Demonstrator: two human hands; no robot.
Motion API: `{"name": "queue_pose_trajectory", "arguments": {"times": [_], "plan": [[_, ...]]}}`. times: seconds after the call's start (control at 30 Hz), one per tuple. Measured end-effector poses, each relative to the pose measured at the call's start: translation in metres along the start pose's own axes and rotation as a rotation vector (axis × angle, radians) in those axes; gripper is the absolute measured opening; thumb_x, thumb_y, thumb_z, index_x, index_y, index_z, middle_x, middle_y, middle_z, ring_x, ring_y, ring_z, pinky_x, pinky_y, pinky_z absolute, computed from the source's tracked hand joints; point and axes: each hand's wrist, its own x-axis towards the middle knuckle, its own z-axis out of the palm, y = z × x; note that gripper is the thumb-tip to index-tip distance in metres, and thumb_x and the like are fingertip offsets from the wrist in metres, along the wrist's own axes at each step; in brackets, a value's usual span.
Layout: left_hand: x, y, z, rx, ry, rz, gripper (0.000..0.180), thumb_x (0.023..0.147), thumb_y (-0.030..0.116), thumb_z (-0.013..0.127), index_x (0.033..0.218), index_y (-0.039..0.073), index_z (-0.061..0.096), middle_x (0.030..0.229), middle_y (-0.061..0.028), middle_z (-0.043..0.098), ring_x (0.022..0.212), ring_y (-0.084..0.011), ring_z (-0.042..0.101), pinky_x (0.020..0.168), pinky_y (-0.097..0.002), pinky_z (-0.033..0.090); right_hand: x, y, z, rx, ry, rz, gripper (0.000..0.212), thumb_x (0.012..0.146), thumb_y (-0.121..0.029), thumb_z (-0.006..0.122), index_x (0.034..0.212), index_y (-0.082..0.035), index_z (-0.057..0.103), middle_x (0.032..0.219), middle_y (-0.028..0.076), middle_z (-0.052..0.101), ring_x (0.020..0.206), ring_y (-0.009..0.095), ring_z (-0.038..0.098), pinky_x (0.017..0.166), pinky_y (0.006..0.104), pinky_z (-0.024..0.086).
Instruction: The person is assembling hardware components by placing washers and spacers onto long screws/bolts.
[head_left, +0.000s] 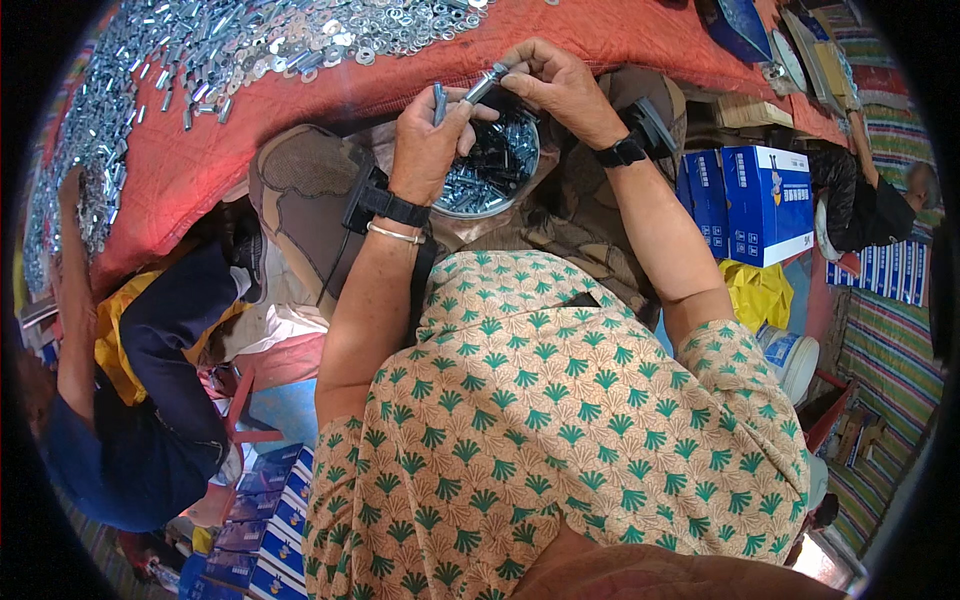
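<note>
My left hand (425,145) is closed round the lower end of a shiny expansion bolt (483,86), which slants up to the right. A second short metal sleeve (439,104) stands up between the same hand's thumb and fingers. At the bolt's upper end, my right hand (555,85) pinches with thumb and fingertips; any small part under them is hidden. Just below both hands, a round tub (468,212) between my knees holds many dark metal sleeves (510,160).
A red cloth-covered table (290,110) lies ahead, with heaped metal sleeves (150,60) and flat washers (370,30) on it. Blue-and-white boxes (765,205) stand at right, more boxes (265,540) at lower left. A co-worker's arm (75,290) reaches the heap at left; another person sits far right.
</note>
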Motion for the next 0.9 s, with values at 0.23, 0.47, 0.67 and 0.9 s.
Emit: {"name": "queue_pose_trajectory", "arguments": {"times": [0.23, 0.47, 0.67, 0.9], "plan": [[-0.001, 0.000, 0.001, 0.043, -0.006, -0.002, 0.018, 0.094, 0.011, 0.054, 0.106, -0.003, 0.053, 0.092, -0.0154, 0.068, 0.055, -0.0031, 0.045, 0.049, -0.0151, 0.036, -0.001, 0.001, -0.011, -0.111, -0.077, -0.020, 0.023, 0.090, -0.016, 0.064, 0.110, -0.005, 0.063, 0.088, -0.004, 0.060, 0.077, 0.001, 0.054, 0.063, 0.0157, 0.044], [-0.004, 0.000, 0.004, 0.060, -0.001, -0.015, 0.016, 0.093, 0.009, 0.054, 0.105, -0.002, 0.054, 0.091, -0.0144, 0.068, 0.055, -0.0033, 0.044, 0.049, -0.0159, 0.036, -0.001, 0.013, -0.013, -0.052, -0.112, -0.012, 0.020, 0.089, -0.015, 0.066, 0.106, -0.004, 0.062, 0.094, -0.003, 0.061, 0.085, 0.002, 0.055, 0.071, 0.0175, 0.046], [0.003, 0.016, -0.012, 0.232, 0.130, -0.075, 0.016, 0.095, 0.013, 0.054, 0.103, 0.000, 0.057, 0.087, -0.0110, 0.068, 0.048, -0.0010, 0.037, 0.043, -0.0158, 0.027, -0.004, 0.014, -0.011, -0.206, -0.104, 0.043, 0.028, 0.088, -0.016, 0.067, 0.110, -0.001, 0.059, 0.080, -0.003, 0.053, 0.077, 0.003, 0.050, 0.066, 0.0197, 0.043], [0.007, 0.020, -0.022, -0.292, 0.003, -0.230, 0.033, 0.100, 0.028, 0.044, 0.104, -0.004, 0.053, 0.094, -0.0159, 0.064, 0.054, -0.0042, 0.038, 0.041, -0.0161, 0.029, 0.023, -0.009, -0.016, -0.527, 0.200, -0.134, 0.016, 0.085, -0.014, 0.065, 0.093, 0.000, 0.064, 0.082, 0.013, 0.067, 0.075, 0.021, 0.064, 0.068, 0.0323, 0.049]]}}
